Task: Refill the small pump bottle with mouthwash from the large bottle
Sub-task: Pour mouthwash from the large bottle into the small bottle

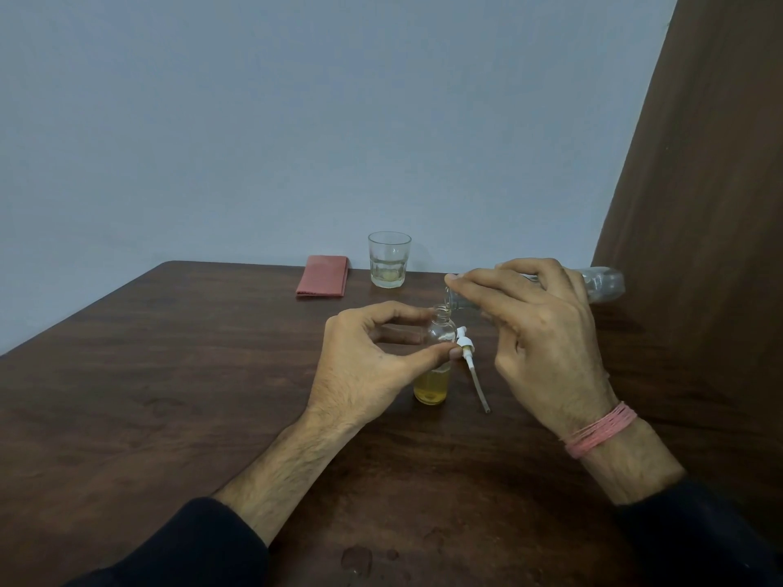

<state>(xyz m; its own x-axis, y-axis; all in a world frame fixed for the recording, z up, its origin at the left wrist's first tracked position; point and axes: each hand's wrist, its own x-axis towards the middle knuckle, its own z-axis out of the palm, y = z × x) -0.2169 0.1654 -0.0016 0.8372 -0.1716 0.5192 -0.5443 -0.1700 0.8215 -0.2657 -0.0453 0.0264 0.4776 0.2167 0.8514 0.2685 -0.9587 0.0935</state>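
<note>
A small clear glass bottle (433, 385) stands upright mid-table, its lower part filled with yellow liquid and its neck uncapped. My left hand (368, 366) holds it by thumb and fingers around its upper body. My right hand (538, 332) grips the large clear bottle (603, 285), which is tipped almost level with its mouth right over the small bottle's neck. The large bottle looks nearly empty. The white pump head with its tube (470, 362) lies on the table just right of the small bottle.
A drinking glass (388, 260) with a little pale liquid stands at the table's far edge. A folded pink cloth (323, 276) lies left of it. A wet spot (356, 559) marks the wooden table (169, 396) near me. A brown curtain (699, 184) hangs at the right.
</note>
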